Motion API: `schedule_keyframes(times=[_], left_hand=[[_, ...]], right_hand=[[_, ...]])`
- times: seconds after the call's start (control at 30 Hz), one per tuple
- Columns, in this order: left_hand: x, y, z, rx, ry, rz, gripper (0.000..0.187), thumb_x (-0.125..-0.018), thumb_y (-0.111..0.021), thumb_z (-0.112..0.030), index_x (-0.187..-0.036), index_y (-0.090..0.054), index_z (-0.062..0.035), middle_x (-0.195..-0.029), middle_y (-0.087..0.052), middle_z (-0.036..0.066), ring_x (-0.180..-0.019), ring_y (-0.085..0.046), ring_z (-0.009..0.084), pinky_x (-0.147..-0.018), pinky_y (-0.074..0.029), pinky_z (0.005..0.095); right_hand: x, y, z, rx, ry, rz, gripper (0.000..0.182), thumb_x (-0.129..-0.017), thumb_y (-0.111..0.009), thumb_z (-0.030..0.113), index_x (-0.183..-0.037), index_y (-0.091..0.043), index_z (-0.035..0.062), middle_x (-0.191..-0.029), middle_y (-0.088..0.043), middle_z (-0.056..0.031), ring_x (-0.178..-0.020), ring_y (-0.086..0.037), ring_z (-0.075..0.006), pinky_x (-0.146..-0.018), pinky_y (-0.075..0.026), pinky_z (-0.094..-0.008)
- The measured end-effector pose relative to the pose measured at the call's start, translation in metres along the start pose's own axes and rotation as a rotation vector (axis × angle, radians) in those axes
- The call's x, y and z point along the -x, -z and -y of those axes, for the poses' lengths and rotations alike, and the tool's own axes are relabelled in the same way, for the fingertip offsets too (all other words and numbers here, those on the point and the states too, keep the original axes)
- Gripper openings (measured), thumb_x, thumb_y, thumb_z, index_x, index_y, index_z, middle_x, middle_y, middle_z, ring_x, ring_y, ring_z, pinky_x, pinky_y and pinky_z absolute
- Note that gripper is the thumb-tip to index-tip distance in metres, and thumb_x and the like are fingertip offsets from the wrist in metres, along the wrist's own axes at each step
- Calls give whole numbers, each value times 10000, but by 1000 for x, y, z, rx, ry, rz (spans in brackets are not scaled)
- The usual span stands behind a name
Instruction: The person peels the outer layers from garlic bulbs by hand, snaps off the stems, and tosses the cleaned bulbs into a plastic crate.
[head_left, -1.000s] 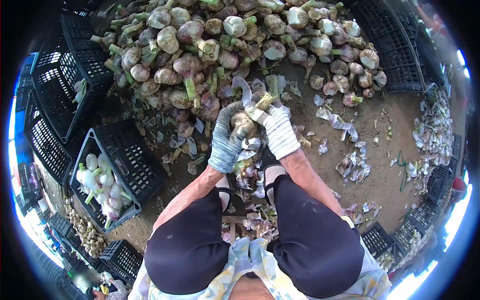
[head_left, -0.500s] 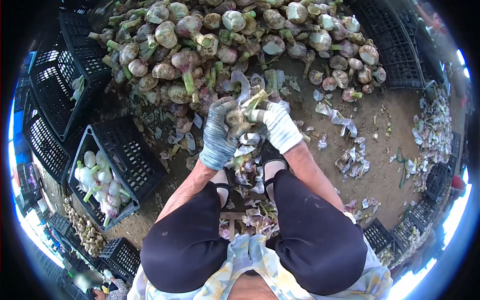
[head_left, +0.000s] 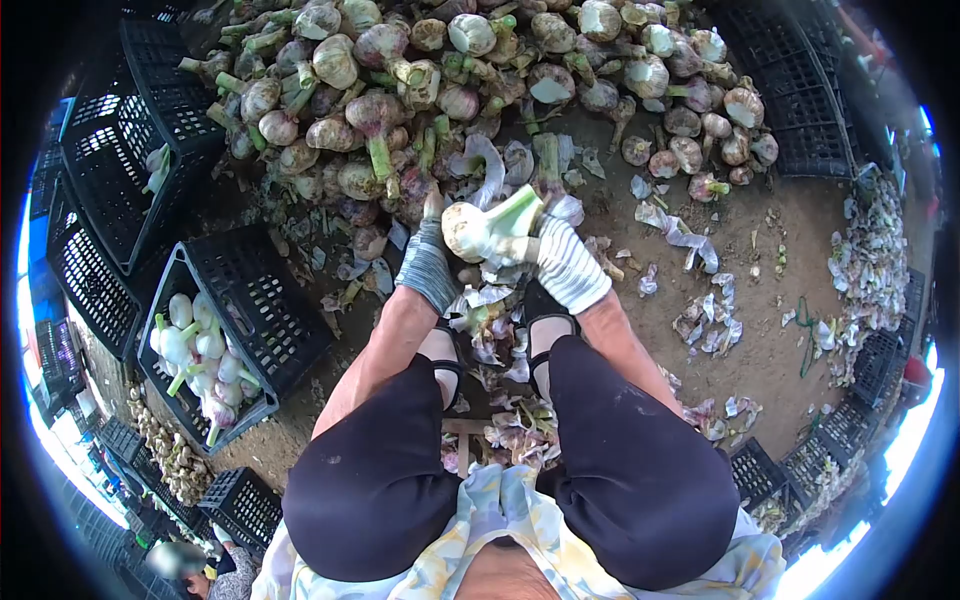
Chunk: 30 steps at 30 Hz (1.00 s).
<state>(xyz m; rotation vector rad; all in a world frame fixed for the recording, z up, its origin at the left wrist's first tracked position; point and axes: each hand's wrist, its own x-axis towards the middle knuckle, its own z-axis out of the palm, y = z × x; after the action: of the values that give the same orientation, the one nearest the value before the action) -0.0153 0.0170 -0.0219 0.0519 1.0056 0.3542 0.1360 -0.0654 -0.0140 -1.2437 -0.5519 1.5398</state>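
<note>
A pale garlic bulb (head_left: pixel 464 232) with a thick green-white stem is between my hands, tilted with the stem up to the right. My right hand (head_left: pixel 570 262), in a white striped glove, grips it by the stem, thumb across the stem's lower side. In a grey striped glove, my left hand (head_left: pixel 427 262) stands edge-on at the bulb's left side, a finger stretched upward; its other fingers are mostly hidden. Loose papery skins (head_left: pixel 484 296) lie below the hands. Just beyond them is a large heap of unpeeled garlic (head_left: pixel 375 120) with dirty skins and cut stems.
A black crate (head_left: pixel 262 300) at my left holds several clean white garlic bulbs (head_left: pixel 205 350). Stacked black crates (head_left: pixel 110 170) stand farther left. Skins (head_left: pixel 690 245) litter the ground at right, with a larger skin pile (head_left: pixel 865 265) beyond. Another person (head_left: pixel 225 570) shows at bottom left.
The garlic bulb now shows a clean, pale surface and sits higher between the hands. My left hand has shifted left, from wrapping the bulb to edge-on beside it. My right hand stays near the stem.
</note>
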Motion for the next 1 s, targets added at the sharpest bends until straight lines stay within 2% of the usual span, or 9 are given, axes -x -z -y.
schedule_keyframes(times=[0.1, 0.17, 0.23, 0.33, 0.37, 0.5, 0.57, 0.7, 1.0], left_hand=[[10, -2, -1, -245, -51, 131, 655, -721, -587, -614, -1034, -549, -39, -809, -630, 87, -593, -596, 195, -430, -474, 275], [12, -23, 12, -793, -1175, 102, 752, -694, -705, -482, -1184, -447, 28, -1057, -557, 138, -905, -554, 198, -770, -479, 301], [18, -8, 10, -1090, -1281, 90, 761, -712, -723, -373, -1239, -367, 45, -1162, -481, 153, -1068, -457, 186, -918, -387, 303], [29, -19, -3, -198, -532, 87, 621, -780, -532, -563, -1086, -507, -23, -969, -593, 138, -647, -603, 239, -483, -518, 340], [2, 26, -27, 37, 123, 721, 590, -773, -547, -556, -1038, -556, -28, -893, -612, 133, -795, -616, 260, -635, -539, 381], [-17, 22, -5, 111, -84, 124, 533, -825, -510, -521, -987, -582, -18, -903, -623, 138, -826, -614, 245, -675, -528, 379], [-10, 21, -5, -697, -758, 9, 576, -813, -525, -538, -1032, -568, -7, -998, -606, 120, -891, -596, 211, -744, -512, 365], [14, -1, 14, -592, -701, 109, 389, -774, -688, -268, -1055, -578, -22, -958, -608, 57, -841, -570, 129, -743, -480, 268], [10, 13, 2, -104, -312, 421, 390, -774, -652, -362, -891, -585, 3, -943, -597, 122, -830, -615, 240, -680, -539, 342]], right_hand=[[7, -6, 6, -121, -19, -22, 325, -736, -665, 106, -1017, -579, -31, -852, -637, -75, -740, -601, -125, -646, -501, -260], [5, -4, 13, -538, -265, -31, 265, -741, -645, 73, -980, -591, -30, -841, -639, -78, -707, -604, -124, -624, -505, -255], [2, -3, 11, -533, -227, -16, 231, -745, -625, 47, -962, -594, -27, -823, -643, -81, -663, -615, -139, -598, -507, -253], [-2, 5, 16, 123, -78, 80, 155, -735, -641, 65, -872, -640, -8, -785, -653, -65, -645, -613, -153, -598, -487, -256], [-10, 23, 0, 509, 235, 165, 141, -732, -662, 116, -834, -659, 18, -758, -651, -46, -676, -600, -138, -638, -473, -255], [-5, 24, 25, 440, 160, 250, 186, -754, -653, 150, -906, -638, 44, -782, -638, -59, -733, -593, -147, -662, -465, -271], [-3, 23, 21, 359, 174, 228, 212, -762, -645, 131, -954, -619, 45, -799, -632, -67, -751, -587, -147, -657, -464, -279], [9, -2, 16, 653, 211, 78, 234, -755, -553, 10, -984, -508, 22, -821, -585, -83, -734, -542, -139, -638, -451, -294], [-50, 51, -62, 652, 154, -119, 160, -762, -506, 51, -901, -574, 12, -778, -614, -112, -669, -570, -208, -585, -454, -274]])
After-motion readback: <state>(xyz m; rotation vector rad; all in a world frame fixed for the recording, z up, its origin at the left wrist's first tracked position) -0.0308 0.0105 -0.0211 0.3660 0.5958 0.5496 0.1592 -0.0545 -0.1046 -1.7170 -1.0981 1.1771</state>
